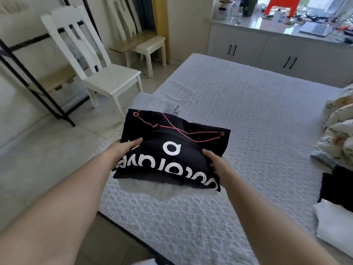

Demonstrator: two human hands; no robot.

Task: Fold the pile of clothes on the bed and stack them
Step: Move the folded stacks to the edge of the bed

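Head view: a folded black shirt (172, 150) with white lettering and red lines is held over the near-left part of the bed (248, 111), above a folded grey garment (162, 192). The left hand (124, 148) and right hand (217, 163) grip its opposite edges, thumbs on top. The bed wears a pale quilted cover; unfolded clothes (338, 131) lie at its right edge. White chairs (99, 69) stand on the tiled floor; grey cabinets (267, 48) line the far wall.

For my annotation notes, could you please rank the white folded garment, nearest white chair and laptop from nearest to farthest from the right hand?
1. White folded garment, bed's right edge.
2. Nearest white chair, left, on floor.
3. Laptop, far counter.
Measured from right hand.
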